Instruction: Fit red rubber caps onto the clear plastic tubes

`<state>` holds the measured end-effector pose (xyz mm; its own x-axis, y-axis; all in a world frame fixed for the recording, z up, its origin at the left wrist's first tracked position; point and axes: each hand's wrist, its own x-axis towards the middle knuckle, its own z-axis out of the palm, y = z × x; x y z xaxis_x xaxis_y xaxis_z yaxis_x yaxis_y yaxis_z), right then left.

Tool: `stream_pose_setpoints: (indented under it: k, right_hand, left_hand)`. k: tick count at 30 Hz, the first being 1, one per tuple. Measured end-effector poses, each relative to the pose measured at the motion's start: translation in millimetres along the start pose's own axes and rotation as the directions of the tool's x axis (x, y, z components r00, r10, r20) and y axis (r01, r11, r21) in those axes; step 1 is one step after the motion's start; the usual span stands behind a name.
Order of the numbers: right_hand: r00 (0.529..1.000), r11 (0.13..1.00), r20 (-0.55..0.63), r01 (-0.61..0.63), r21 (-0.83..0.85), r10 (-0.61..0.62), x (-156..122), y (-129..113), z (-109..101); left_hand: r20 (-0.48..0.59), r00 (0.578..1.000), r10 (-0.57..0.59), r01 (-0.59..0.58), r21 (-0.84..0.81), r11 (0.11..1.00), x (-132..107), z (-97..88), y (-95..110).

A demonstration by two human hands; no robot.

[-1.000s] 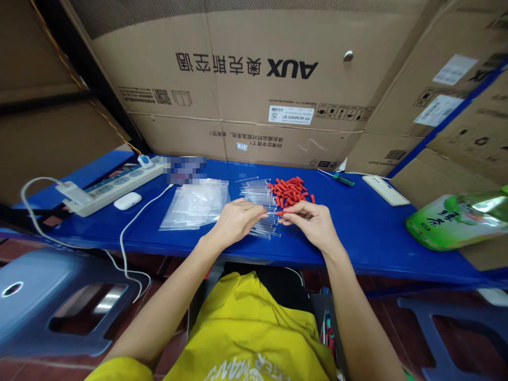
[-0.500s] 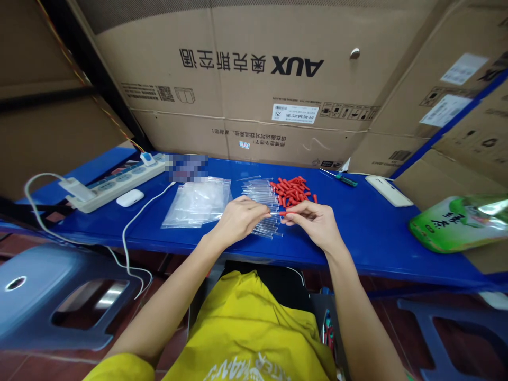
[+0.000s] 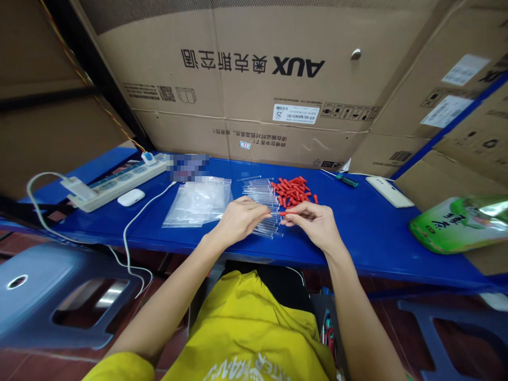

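Observation:
My left hand (image 3: 241, 216) pinches one clear plastic tube above a row of several clear tubes (image 3: 262, 198) lying on the blue table (image 3: 357, 227). My right hand (image 3: 313, 219) pinches a small red cap (image 3: 282, 213) held against the end of that tube. The two hands nearly meet fingertip to fingertip. A heap of several red caps (image 3: 292, 190) lies just behind my right hand.
Clear plastic bags (image 3: 198, 201) lie left of the tubes. Further left are a white power strip (image 3: 115, 182), an earbud case (image 3: 130, 197) and a white cable (image 3: 130, 233). A green screwdriver (image 3: 343, 180), a white phone (image 3: 389, 190) and a green packet (image 3: 460, 222) lie right. Large cardboard boxes (image 3: 254, 79) stand behind.
Both hands have stayed together over the tubes, with the red cap pushed slightly closer to the tube end. The view shifted a little.

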<state>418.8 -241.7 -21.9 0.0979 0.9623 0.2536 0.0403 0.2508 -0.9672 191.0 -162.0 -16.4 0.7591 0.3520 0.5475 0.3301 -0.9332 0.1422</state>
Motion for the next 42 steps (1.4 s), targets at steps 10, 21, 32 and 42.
stream_pose_setpoints:
  k: [10,21,32,42]
  right_hand:
    - [1.0,1.0,-0.003,0.02,0.022,-0.02,0,-1,3]
    - [0.995,0.997,-0.065,0.07,-0.041,-0.072,4,3,5]
    - [0.994,0.996,-0.071,0.086,-0.017,-0.087,4,2,8]
    - [0.997,0.997,0.001,0.077,-0.004,-0.077,2,1,4]
  left_hand:
    - [-0.048,0.998,-0.029,0.029,0.013,0.999,-1,-0.6,1]
    - [-0.03,0.995,-0.096,0.1,0.172,0.98,6,12.0,18]
    - [0.087,0.957,-0.278,0.255,0.206,0.945,3,18.1,29]
    - [0.236,0.924,-0.3,0.254,0.207,0.945,3,15.9,29]
